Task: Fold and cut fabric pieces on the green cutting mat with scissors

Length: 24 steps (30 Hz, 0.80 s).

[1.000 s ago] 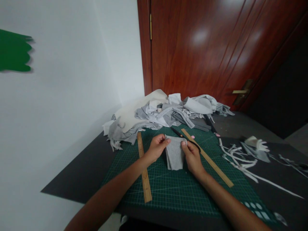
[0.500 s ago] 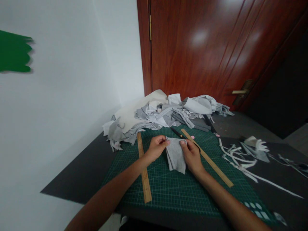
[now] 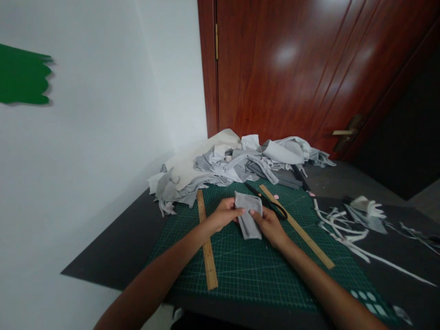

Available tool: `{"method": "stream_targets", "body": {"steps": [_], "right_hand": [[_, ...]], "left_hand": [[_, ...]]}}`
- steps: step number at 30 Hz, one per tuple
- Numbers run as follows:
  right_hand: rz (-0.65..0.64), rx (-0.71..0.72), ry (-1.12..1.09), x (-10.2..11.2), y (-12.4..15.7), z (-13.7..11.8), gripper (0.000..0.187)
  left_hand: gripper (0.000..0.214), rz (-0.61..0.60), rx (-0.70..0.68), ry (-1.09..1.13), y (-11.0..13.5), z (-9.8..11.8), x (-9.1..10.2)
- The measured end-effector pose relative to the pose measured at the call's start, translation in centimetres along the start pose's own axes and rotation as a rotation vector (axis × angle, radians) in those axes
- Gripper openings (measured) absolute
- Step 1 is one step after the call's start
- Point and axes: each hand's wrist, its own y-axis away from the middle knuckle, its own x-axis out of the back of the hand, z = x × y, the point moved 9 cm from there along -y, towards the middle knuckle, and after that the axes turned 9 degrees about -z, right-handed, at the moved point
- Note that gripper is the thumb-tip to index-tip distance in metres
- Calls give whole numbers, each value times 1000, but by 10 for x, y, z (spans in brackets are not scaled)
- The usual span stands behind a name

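A small grey piece of fabric (image 3: 250, 227), roughly rectangular, is held up over the green cutting mat (image 3: 261, 279). My left hand (image 3: 224, 214) pinches its left side, thumb on the front face and fingers behind. On the right side my right hand (image 3: 270, 224) grips it the same way, its thumb laid on the cloth close to the left thumb. Black-handled scissors (image 3: 277, 210) lie on the mat just beyond my right hand. One wooden ruler (image 3: 208, 256) rests left of the fabric, partly under my left forearm; a second wooden ruler (image 3: 309, 240) slants along the right.
A heap of grey and white fabric scraps (image 3: 237, 162) lies along the back, by the wall and the wooden door (image 3: 275, 68). Thin white strips (image 3: 343, 233) are scattered at the right on the dark table (image 3: 113, 252). Two small pink pieces lie near the far ruler end.
Both hands have slid from the fabric's top corners down its sides, thumbs now closer together. The top edge now stands above the fingers, and more of the scissors shows.
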Motion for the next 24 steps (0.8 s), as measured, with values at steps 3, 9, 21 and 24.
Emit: {"method": "stream_targets", "body": {"steps": [3,9,21,24], "right_hand": [[31,-26,-70,5,-1,6,43],[27,-13,-192,8,-3,7,44],[23,71,0,14,-4,-10,33],[11,99,45,17,-4,-12,24]], "left_hand": [[54,30,4,13,-2,-8,1],[53,55,-16,76,-3,-6,8],[46,118,7,115,-3,-13,10],[28,212,-17,85,-1,-7,21]]}}
